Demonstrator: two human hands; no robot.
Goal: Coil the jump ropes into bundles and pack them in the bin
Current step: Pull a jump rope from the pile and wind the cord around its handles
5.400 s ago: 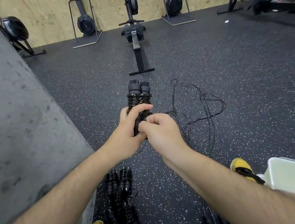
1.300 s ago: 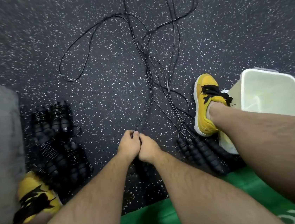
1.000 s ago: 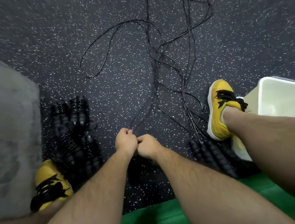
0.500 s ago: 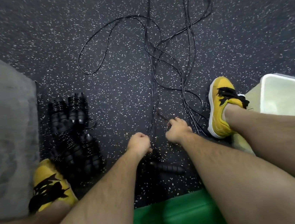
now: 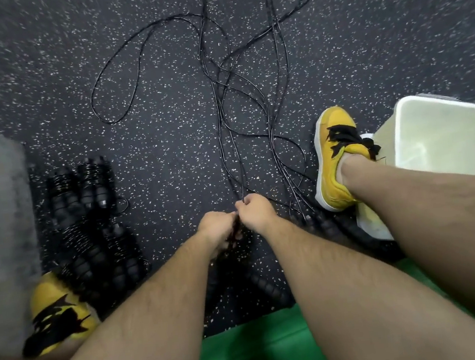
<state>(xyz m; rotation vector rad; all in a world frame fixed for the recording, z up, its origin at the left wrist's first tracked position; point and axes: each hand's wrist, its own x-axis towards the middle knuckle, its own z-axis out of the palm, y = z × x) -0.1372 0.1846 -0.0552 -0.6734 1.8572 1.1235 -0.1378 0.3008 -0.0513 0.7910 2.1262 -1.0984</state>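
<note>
Black jump rope (image 5: 223,116) lies loose on the floor in the head view. Your left hand (image 5: 216,226) and right hand (image 5: 256,210) meet at its near end, fingers curled tight on it. Likely step: starting a coil. Next, wind even loops. The bin (image 5: 440,100) stands at your right.

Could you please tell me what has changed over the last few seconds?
The bundle being wound five seconds ago is out of the hands. Half a second ago the left hand and right hand were apart; now they have met, gripping a loose rope. The coiled bundles and empty bin stayed put.
</note>
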